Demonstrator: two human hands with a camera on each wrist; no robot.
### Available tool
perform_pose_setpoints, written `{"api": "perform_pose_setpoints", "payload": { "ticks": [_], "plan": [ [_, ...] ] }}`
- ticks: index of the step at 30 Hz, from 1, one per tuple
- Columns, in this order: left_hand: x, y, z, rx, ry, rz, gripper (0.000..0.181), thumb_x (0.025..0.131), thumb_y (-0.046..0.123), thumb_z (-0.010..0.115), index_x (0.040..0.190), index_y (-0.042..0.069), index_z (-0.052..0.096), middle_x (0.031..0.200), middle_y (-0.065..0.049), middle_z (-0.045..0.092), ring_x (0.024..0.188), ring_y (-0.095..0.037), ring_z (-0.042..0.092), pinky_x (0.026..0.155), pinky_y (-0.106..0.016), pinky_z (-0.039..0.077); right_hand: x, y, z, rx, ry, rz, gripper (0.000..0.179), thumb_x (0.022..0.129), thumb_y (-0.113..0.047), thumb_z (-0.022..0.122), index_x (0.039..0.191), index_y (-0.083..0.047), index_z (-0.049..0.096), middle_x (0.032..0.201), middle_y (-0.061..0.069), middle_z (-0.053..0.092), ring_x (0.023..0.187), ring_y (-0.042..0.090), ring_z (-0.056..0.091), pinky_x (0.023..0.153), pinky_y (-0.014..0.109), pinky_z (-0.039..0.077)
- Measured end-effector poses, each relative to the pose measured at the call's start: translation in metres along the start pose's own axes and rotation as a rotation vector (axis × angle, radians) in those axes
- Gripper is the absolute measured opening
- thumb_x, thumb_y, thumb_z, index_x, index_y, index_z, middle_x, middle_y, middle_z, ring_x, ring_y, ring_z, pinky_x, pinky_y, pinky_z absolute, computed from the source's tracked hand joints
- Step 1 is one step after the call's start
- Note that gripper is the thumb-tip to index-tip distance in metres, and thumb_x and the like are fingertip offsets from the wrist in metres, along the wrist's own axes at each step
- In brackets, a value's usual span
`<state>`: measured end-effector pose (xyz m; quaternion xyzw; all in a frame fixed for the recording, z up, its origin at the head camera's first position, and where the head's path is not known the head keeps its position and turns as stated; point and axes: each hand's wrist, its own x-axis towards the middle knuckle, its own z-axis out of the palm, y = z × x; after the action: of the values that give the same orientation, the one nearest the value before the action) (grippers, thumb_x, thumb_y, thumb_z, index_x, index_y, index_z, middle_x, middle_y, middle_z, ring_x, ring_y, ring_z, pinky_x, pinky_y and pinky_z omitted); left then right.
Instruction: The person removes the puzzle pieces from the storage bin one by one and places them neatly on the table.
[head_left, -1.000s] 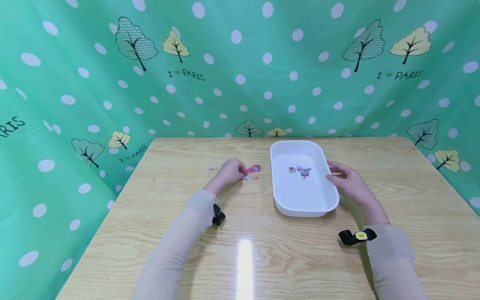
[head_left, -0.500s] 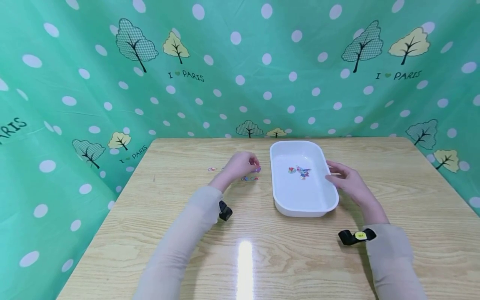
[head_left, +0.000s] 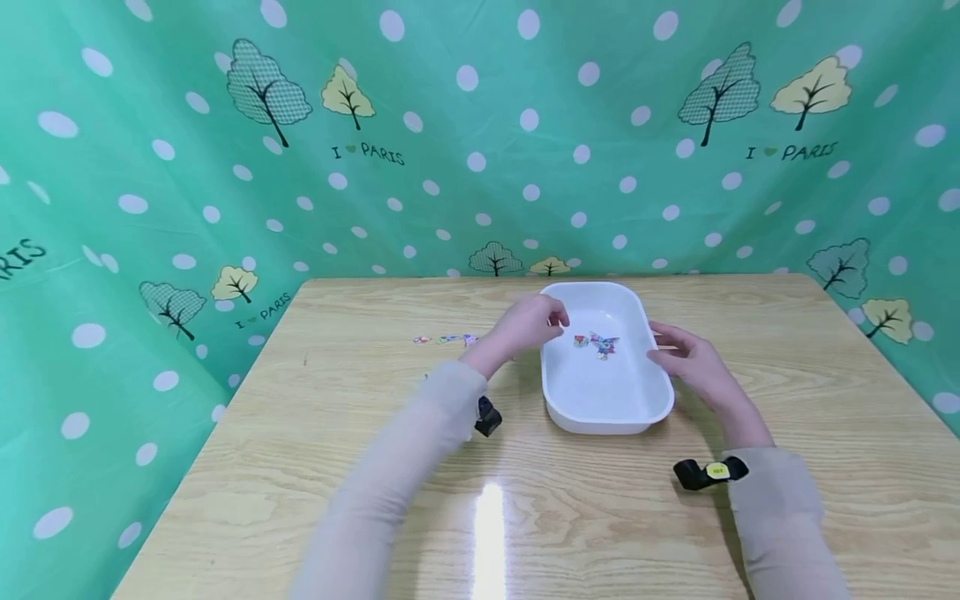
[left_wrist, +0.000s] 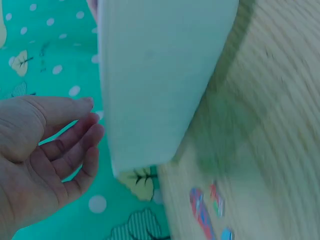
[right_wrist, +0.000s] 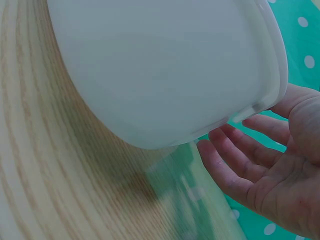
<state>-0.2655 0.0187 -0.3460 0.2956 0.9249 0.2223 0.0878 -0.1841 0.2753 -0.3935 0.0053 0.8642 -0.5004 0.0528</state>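
Note:
My left hand hangs at the left rim of a white plastic tray. In the left wrist view its thumb and fingertips are drawn together beside the tray wall; whether a small piece sits between them is hidden. My right hand holds the right side of the tray, its fingers bent against the outside under the rim. Inside the tray lie several colourful flat pieces, like stickers. On the wood, a long red-and-blue piece lies near a small red-and-green piece.
More small colourful pieces lie in a row on the wooden table left of the tray. A green polka-dot curtain hangs behind the table's back edge. Light glares off the table front.
My left hand has moved right from the loose pieces to the tray's left rim, uncovering pieces behind its wrist. The right hand and tray stay nearly still.

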Motion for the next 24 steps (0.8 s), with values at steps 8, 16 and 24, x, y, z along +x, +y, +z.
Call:
{"api": "perform_pose_setpoints", "payload": {
  "ticks": [8, 16, 24],
  "plan": [
    [0.019, 0.014, 0.019, 0.023, -0.064, 0.073, 0.016, 0.085, 0.012, 0.062, 0.100, 0.009, 0.067, 0.088, 0.001, 0.063, 0.082, -0.009, 0.054, 0.074, -0.017, 0.044, -0.002, -0.004, -0.002, 0.004, -0.024, 0.004, 0.061, 0.092, -0.026, 0.053, 0.143, -0.010, 0.025, 0.133, 0.023, 0.038, 0.111, 0.032, 0.046, 0.074, 0.017, 0.047],
    [0.034, 0.015, 0.035, 0.109, -0.096, 0.050, 0.018, 0.084, 0.010, 0.062, 0.101, 0.011, 0.067, 0.085, 0.002, 0.061, 0.079, -0.010, 0.053, 0.071, -0.018, 0.042, -0.001, -0.004, 0.000, 0.010, -0.018, -0.008, 0.059, 0.091, -0.025, 0.054, 0.142, -0.009, 0.028, 0.131, 0.023, 0.041, 0.109, 0.032, 0.047, 0.074, 0.018, 0.048],
    [0.044, 0.020, 0.045, 0.177, -0.078, -0.072, 0.021, 0.083, 0.008, 0.060, 0.102, 0.011, 0.066, 0.102, -0.001, 0.064, 0.090, -0.013, 0.056, 0.082, -0.024, 0.046, -0.001, -0.002, -0.001, 0.015, -0.008, -0.003, 0.059, 0.091, -0.023, 0.054, 0.142, -0.009, 0.027, 0.131, 0.023, 0.041, 0.111, 0.034, 0.046, 0.074, 0.018, 0.048]
  ]
}}
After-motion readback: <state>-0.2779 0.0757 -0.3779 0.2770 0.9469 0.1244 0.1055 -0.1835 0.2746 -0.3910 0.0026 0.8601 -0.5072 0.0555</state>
